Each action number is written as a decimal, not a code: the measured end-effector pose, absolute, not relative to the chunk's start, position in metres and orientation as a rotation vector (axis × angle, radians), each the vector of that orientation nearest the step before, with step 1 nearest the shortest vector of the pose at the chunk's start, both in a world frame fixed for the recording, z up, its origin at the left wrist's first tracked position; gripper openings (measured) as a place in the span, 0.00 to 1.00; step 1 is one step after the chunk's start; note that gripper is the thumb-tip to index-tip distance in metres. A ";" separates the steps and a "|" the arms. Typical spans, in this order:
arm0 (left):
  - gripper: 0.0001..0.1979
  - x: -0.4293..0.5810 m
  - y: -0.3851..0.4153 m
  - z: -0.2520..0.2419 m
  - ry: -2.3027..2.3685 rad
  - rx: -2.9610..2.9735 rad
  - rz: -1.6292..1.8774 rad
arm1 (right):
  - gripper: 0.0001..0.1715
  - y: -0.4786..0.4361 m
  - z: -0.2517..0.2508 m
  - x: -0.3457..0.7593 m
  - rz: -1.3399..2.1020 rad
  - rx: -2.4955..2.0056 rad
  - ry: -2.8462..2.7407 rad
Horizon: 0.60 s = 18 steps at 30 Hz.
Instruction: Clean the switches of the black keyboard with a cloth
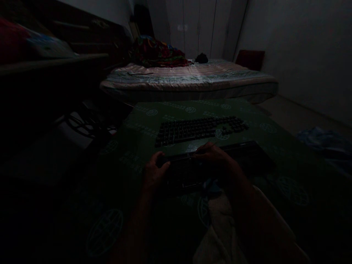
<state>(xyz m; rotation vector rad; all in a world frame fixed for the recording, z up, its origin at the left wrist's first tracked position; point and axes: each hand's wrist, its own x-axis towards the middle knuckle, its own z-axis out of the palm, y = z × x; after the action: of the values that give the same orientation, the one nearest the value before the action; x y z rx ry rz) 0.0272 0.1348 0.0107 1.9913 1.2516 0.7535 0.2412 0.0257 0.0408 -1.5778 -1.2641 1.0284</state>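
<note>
A dark keyboard base (pixel 247 156) lies across the green table in front of me, its detail mostly lost in the gloom. My left hand (pixel 154 171) grips its left end, thumb on the near side and fingers curled at the far edge. Over the upper middle of the base, my right hand (pixel 211 153) is closed in a pinch; what sits between its fingertips is too dark to make out. Beyond the base, black keycaps (pixel 189 129) are laid out in keyboard order, with the table's print showing in the gaps. A pale cloth (pixel 221 223) lies under my right forearm.
The green printed table (pixel 154 110) reaches toward a bed (pixel 192 79) with a striped cover and a heaped red blanket (pixel 159 53). A dark shelf or desk (pixel 82 58) stands at left. Bluish fabric (pixel 324 145) lies to the right of the table.
</note>
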 end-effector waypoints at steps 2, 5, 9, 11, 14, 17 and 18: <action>0.24 0.027 0.135 0.010 1.251 2.002 0.764 | 0.16 0.026 0.040 0.242 1.014 -1.538 -1.254; 0.24 0.026 0.135 0.010 1.229 2.008 0.779 | 0.17 0.029 0.038 0.240 1.004 -1.500 -1.248; 0.25 0.027 0.134 0.011 1.245 1.962 0.763 | 0.17 0.034 0.033 0.235 1.006 -1.473 -1.260; 0.25 0.028 0.134 0.013 1.257 1.951 0.747 | 0.17 0.036 0.030 0.233 0.996 -1.467 -1.285; 0.24 0.027 0.134 0.015 1.248 1.955 0.744 | 0.16 0.038 0.027 0.233 0.979 -1.487 -1.312; 0.24 0.027 0.133 0.015 1.232 1.956 0.747 | 0.16 0.037 0.026 0.233 0.978 -1.523 -1.301; 0.24 0.026 0.133 0.015 1.234 1.956 0.750 | 0.16 0.036 0.026 0.233 0.982 -1.536 -1.293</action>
<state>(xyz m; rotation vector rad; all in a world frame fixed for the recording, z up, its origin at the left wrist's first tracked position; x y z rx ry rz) 0.0264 0.1330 0.0152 1.9557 1.2335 0.7500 0.2333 0.0361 0.0262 -1.5359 -1.2926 0.9818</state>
